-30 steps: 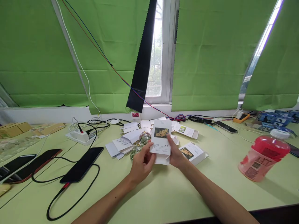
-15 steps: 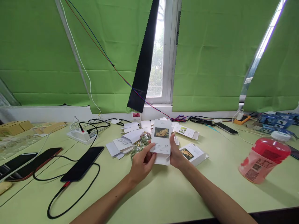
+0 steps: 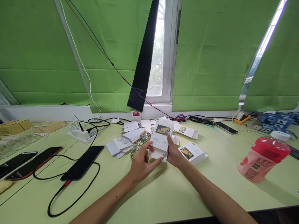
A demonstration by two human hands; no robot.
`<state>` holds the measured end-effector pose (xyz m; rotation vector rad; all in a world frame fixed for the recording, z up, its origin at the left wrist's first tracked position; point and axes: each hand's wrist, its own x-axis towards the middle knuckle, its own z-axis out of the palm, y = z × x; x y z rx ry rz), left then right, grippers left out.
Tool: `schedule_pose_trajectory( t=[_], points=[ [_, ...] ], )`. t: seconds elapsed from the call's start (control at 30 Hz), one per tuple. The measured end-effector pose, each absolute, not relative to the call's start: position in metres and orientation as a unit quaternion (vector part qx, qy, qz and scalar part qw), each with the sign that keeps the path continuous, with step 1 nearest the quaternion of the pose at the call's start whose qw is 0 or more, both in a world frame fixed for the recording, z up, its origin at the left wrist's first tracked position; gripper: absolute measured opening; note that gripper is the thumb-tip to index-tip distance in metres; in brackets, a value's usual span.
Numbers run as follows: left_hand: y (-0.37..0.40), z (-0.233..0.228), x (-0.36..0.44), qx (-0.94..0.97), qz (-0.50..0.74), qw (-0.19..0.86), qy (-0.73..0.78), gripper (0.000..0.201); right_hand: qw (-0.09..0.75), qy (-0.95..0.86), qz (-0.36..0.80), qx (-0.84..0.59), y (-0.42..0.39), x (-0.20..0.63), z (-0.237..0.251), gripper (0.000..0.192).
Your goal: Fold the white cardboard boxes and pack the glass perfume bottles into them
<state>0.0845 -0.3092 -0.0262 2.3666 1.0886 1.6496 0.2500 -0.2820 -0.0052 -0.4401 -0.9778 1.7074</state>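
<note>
A white cardboard box [image 3: 161, 140], printed with a picture of yellow blossoms, is held tilted above the table between both hands. My right hand [image 3: 174, 153] grips its right side, thumb along the front edge. At the lower left of the box is my left hand [image 3: 143, 158], closed on it with fingertips against the left edge and the thumb across the bottom flap. Right of my right wrist lies a similar box [image 3: 192, 154]. Partly hidden behind my left hand are clear round glass-like ornaments [image 3: 135, 149], their contents hard to make out.
Flat white cartons [image 3: 120, 144] are piled left of centre, and another box [image 3: 186, 130] lies behind. Phones [image 3: 83, 163] with cables and a power strip [image 3: 80, 137] occupy the left. A red-and-pink bottle [image 3: 263, 158] stands right. Green blinds [image 3: 221, 56] hang behind.
The box has tipped, its top leaning to the right and its lower end swinging slightly left. My left thumb has stretched out along the bottom flap.
</note>
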Motion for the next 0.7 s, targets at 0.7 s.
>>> schedule_pose_trajectory(
  t=[0.7],
  points=[
    [-0.3095, -0.0241, 0.0851, 0.731, 0.514, 0.054, 0.446, 0.069, 0.554, -0.444, 0.676, -0.197, -0.2831, 0.2471, -0.0096, 0.069]
  ],
)
